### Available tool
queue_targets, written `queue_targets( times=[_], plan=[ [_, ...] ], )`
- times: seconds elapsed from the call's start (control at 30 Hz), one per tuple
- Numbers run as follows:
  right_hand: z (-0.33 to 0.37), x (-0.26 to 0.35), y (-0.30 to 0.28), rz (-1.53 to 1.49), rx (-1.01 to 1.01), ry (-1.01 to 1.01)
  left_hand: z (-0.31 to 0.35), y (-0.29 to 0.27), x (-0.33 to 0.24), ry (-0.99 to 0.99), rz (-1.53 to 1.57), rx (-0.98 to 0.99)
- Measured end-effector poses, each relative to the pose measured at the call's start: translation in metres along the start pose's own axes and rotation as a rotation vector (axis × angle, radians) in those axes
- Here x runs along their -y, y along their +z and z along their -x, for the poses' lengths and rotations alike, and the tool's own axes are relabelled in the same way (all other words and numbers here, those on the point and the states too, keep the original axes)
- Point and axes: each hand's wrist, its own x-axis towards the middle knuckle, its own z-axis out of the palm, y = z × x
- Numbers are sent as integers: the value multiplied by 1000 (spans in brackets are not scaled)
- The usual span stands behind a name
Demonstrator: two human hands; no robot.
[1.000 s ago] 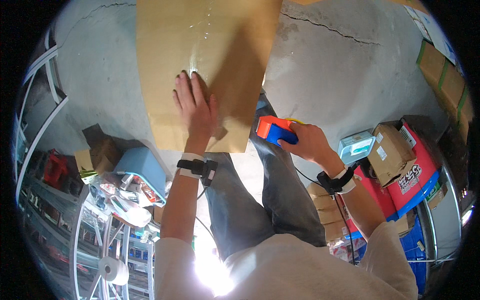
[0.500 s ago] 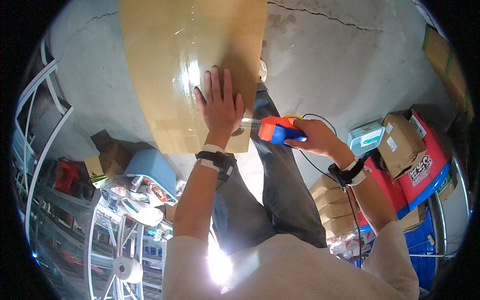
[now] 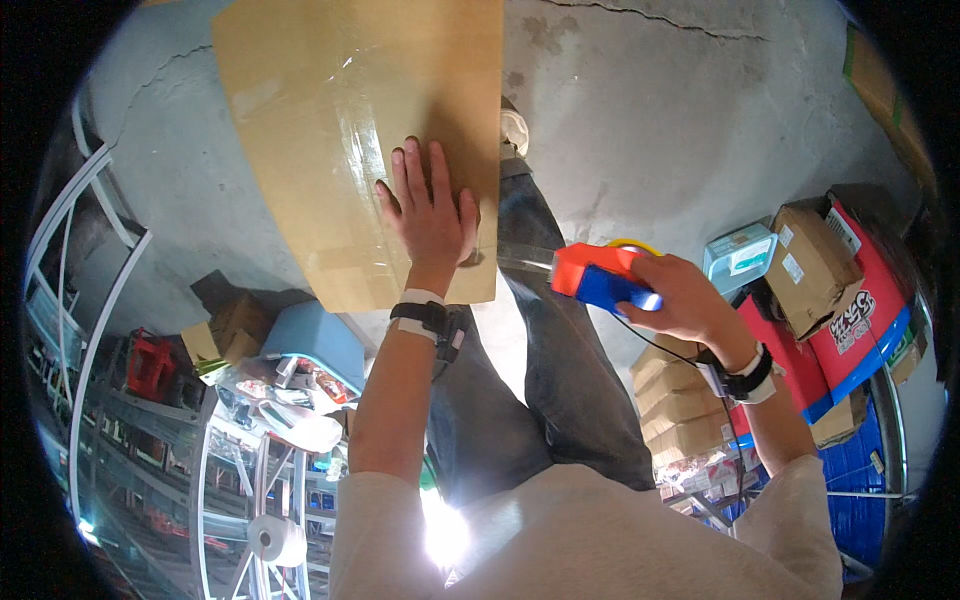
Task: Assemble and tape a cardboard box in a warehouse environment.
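Observation:
A large brown cardboard box (image 3: pixel 290 130) lies in front of me, with shiny clear tape along its top. My left hand (image 3: pixel 430 225) rests flat on it near the right edge, fingers spread. Off the box's right side, my right hand (image 3: pixel 685 300) grips a red and blue tape dispenser (image 3: pixel 595 278) with a yellow rim showing behind it. A strip of clear tape (image 3: pixel 525 258) stretches from the dispenser to the box beside my left palm. Where the strip ends under the hand is hidden.
Grey cracked concrete floor (image 3: pixel 660 120) surrounds the box. At left stand a light blue bin (image 3: pixel 318 340), a small carton and a metal rack holding a white roll (image 3: pixel 277 540). Cartons (image 3: pixel 810 270), a pale blue container (image 3: pixel 740 255) and a red box are at right.
The tape dispenser has moved right with my right hand, and the strip between it and the box is longer. My left hand stays pressed on the box, which sits slightly further left in view.

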Motion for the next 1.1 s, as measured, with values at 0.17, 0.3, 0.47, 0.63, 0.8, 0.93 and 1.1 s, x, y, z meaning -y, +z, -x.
queue_targets(
  times=[0.17, 0.3, 0.47, 0.63, 0.8, 0.93, 1.1],
  plan=[
    [38, -33, -18, 106, -30, 81, 1, 1, 1, 1, -13, 3],
    [36, -37, -20, 105, -64, 124, 1, 0, 3, 2, -20, -10],
    [8, -57, 10, 205, -156, 163, 0, -2, -1, -17, -4, 31],
    [-40, -51, 30, 273, -123, 343, -2, -4, 2, 14, -17, -21],
    [-76, -48, 49, 321, -91, 447, -7, -4, 2, 51, 16, -84],
    [-79, -55, 54, 347, -151, 483, -13, -1, -6, 64, 23, -138],
    [-29, -48, 51, 301, -278, 436, -13, 2, 9, 80, -17, -215]
  ],
)
